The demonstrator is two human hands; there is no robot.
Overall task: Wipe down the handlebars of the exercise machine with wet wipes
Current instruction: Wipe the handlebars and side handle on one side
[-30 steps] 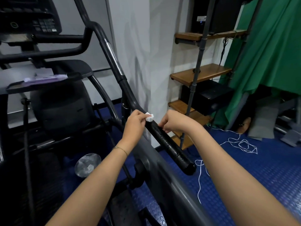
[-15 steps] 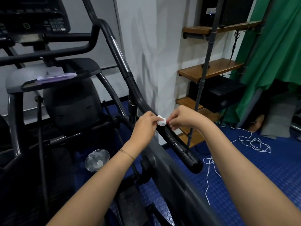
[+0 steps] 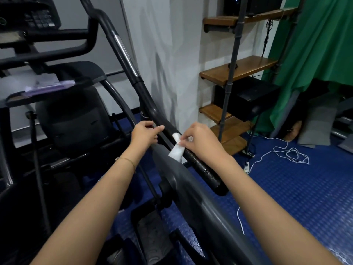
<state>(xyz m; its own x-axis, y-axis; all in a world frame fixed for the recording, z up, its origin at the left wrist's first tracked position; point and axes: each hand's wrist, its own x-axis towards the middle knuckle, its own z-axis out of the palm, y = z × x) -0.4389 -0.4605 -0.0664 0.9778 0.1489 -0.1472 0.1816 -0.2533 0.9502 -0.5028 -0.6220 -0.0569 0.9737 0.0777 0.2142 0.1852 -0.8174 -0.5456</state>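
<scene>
Two bare hands meet at the middle of the frame over a long black handlebar [image 3: 202, 167] of an exercise machine, which slopes from the upper left down toward the lower right. The right hand [image 3: 202, 140] pinches a small white wet wipe [image 3: 176, 152] between thumb and fingertips. The wipe lies draped across the bar just above its foam-covered end. The left hand [image 3: 146, 133] sits just beside it, higher up the bar, fingers loose and partly straightened, holding nothing; its forefinger reaches to the bar, though actual contact is hard to confirm. Below the wipe, the foam grip glistens with small wet specks, which suggests the lowest stretch has already been cleaned. Above the hands the bar looks dry and dull, rising past a chrome band [image 3: 125, 54], so that length seems to be left to do. The curved fixed handles [image 3: 63, 54] under the console [image 3: 38, 18] in the upper left also show no sign of wiping. The job looks to be in its early part. A flat purple and white packet [image 3: 47, 85], possibly the wipe pack, lies on a tray at the left. Wooden shelves [image 3: 238, 69] and a green curtain [image 3: 315, 44] fill the upper right, and a white cord [image 3: 286, 152] trails over the blue floor [image 3: 305, 197].
</scene>
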